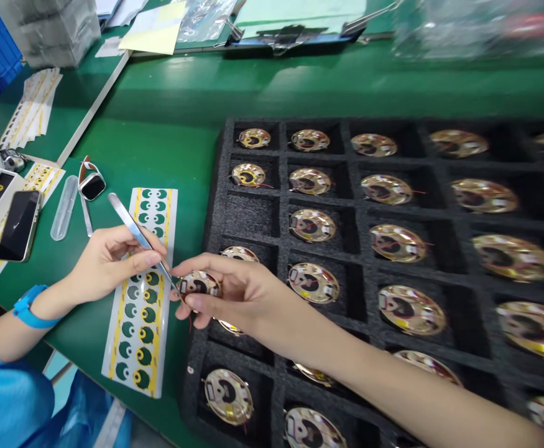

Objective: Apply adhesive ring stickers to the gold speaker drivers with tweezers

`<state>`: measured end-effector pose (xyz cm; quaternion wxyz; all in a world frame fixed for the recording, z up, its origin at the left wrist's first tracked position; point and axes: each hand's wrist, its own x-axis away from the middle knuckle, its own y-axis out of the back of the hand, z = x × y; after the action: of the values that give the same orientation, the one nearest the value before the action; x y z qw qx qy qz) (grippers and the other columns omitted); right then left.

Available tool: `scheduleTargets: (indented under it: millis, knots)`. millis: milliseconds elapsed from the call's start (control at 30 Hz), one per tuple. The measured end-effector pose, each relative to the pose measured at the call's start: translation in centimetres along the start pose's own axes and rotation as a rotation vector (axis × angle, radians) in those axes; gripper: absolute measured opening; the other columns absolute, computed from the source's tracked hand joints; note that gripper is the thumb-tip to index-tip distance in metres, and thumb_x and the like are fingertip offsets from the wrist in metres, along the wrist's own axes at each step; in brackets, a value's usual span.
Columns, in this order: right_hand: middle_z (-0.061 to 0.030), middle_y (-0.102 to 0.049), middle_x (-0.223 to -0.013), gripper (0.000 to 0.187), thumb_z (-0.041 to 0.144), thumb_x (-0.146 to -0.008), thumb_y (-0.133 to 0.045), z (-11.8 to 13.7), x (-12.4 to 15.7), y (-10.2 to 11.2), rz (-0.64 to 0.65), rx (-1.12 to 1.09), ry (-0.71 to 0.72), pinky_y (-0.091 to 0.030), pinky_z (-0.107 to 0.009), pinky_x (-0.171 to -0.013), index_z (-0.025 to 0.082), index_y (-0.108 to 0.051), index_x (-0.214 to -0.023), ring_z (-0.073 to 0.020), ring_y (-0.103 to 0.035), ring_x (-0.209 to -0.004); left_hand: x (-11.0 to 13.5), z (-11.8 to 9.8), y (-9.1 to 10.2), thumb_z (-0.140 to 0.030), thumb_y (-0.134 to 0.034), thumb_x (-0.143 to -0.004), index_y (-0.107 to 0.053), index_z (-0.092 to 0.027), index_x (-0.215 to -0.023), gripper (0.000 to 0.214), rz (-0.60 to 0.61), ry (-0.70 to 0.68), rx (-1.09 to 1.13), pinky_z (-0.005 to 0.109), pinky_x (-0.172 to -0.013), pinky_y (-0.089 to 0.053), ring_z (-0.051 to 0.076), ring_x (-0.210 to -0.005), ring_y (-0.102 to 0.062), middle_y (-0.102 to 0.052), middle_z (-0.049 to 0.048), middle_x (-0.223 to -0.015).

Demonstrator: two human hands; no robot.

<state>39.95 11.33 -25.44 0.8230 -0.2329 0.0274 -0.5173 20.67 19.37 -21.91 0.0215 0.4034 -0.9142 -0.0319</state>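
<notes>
My left hand (120, 258), with a blue band at the wrist, is closed around metal tweezers (129, 221). Their tips point down at a round gold part with a dark centre (198, 284). That part is pinched between the thumb and fingers of my right hand (234, 289), held at the left edge of a black foam tray (252, 214). A thin red wire seems to hang beneath it. Under my left hand lies a white and yellow sticker sheet (134, 330) with rows of cut-out shapes. What the tweezer tips touch is too small to tell.
Similar gold parts sit in the tray's compartments. On the left lie a phone (20, 225), a smartwatch (92, 185), a clear plastic case (65, 208) and more sticker strips (32, 106). A clipboard (295, 37) lies at the back of the green table (169, 112).
</notes>
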Motion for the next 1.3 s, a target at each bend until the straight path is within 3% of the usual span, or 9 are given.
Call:
scheduleTargets:
  millis: [167,300,433,533,700,967,1300]
  knots:
    - [-0.0006,-0.062,-0.075,0.03,0.038,-0.084,-0.067,0.5,0.2,-0.2,-0.097,0.114,-0.016,-0.049,-0.02,-0.047,0.018,-0.055,-0.103,-0.0096,-0.056,-0.054,0.0,-0.1,0.8,-0.032,-0.071,-0.082,-0.067,-0.015,-0.085,0.018,-0.065,-0.013,0.054,0.016,-0.062,-0.048,0.008,-0.067,-0.06,-0.067,0.0003,-0.076]
    - [-0.0007,-0.06,-0.069,0.038,0.046,-0.085,-0.063,0.7,0.2,0.3,-0.2,0.243,-0.006,-0.039,-0.02,-0.04,0.018,-0.052,-0.108,-0.0101,-0.05,-0.047,0.9,0.8,2.6,-0.035,-0.072,-0.082,-0.065,-0.015,-0.085,0.022,-0.1,0.094,0.0,0.015,-0.058,-0.046,0.007,-0.063,-0.058,-0.065,0.0,-0.075]
    - [-0.0002,-0.06,-0.065,0.027,0.039,-0.089,-0.055,0.9,-1.2,0.6,-0.267,0.493,0.096,-0.046,-0.023,-0.045,0.019,-0.051,-0.106,-0.0136,-0.056,-0.05,1.8,2.4,3.5,-0.039,-0.072,-0.08,-0.063,-0.014,-0.086,0.028,-0.103,0.183,0.015,0.016,-0.059,-0.049,0.008,-0.065,-0.063,-0.065,0.0,-0.075]
    - [-0.0022,-0.064,-0.076,0.018,0.029,-0.091,-0.045,0.8,-3.1,0.5,-0.218,0.656,0.171,-0.056,-0.029,-0.059,0.021,-0.05,-0.106,-0.0172,-0.065,-0.063,1.8,3.3,3.5,-0.042,-0.074,-0.078,-0.061,-0.014,-0.087,0.032,-0.101,0.166,0.039,0.019,-0.063,-0.053,0.01,-0.066,-0.065,-0.065,0.0003,-0.075]
    - [-0.0021,-0.065,-0.083,0.018,0.015,-0.09,-0.042,0.4,-5.6,0.3,-0.165,0.861,0.232,-0.057,-0.031,-0.067,0.022,-0.05,-0.104,-0.0191,-0.068,-0.074,1.7,3.9,3.2,-0.041,-0.074,-0.078,-0.06,-0.014,-0.086,0.031,-0.079,0.143,0.002,0.023,-0.068,-0.055,0.011,-0.069,-0.066,-0.067,0.0016,-0.077]
    - [-0.0036,-0.067,-0.096,0.02,0.013,-0.093,-0.04,-0.1,-5.2,0.4,-0.166,1.032,0.335,-0.051,-0.03,-0.067,0.021,-0.05,-0.108,-0.0197,-0.068,-0.082,2.0,4.4,3.1,-0.034,-0.073,-0.078,-0.061,-0.014,-0.085,0.024,-0.106,0.176,-0.033,0.025,-0.073,-0.056,0.013,-0.073,-0.068,-0.07,0.0024,-0.078]
    - [-0.0052,-0.066,-0.101,0.021,0.011,-0.093,-0.038,-0.3,-5.1,0.6,-0.146,1.088,0.417,-0.05,-0.03,-0.07,0.02,-0.05,-0.108,-0.0178,-0.066,-0.08,1.8,4.3,2.9,-0.037,-0.071,-0.079,-0.061,-0.015,-0.086,0.025,-0.098,0.174,-0.112,0.025,-0.071,-0.055,0.015,-0.074,-0.07,-0.072,0.0033,-0.078]
